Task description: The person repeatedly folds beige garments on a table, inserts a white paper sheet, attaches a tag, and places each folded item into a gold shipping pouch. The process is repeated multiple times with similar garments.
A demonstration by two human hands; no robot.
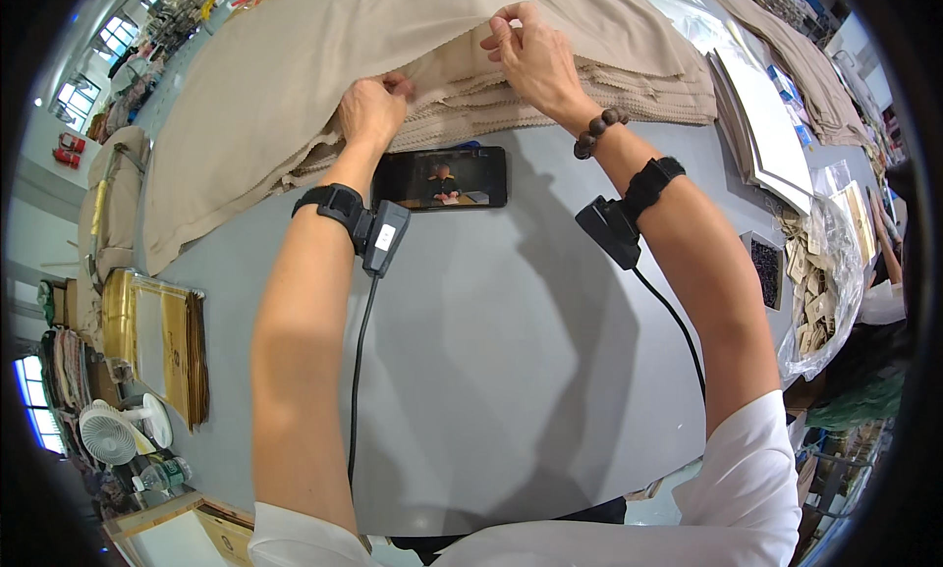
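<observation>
A stack of beige fabric pieces (295, 88) with pinked edges lies across the far side of the grey table (471, 331). My left hand (376, 107) pinches the near edge of the top layer. My right hand (534, 55), with a dark bead bracelet (600, 131) at the wrist, is raised over the same edge farther right; its thumb and index finger are close together, and whether cloth is between them I cannot tell. A smartphone (442, 178) with a lit screen lies just below the stack. Black strapped devices with cables sit on both forearms.
At right are white boards (766, 125), a small box of dark pieces (765, 269) and a plastic bag of tags (818, 294). Gold packets (158, 339), a white fan (110, 431) and a plastic bottle (163, 475) are at left. Part of another person shows at far right.
</observation>
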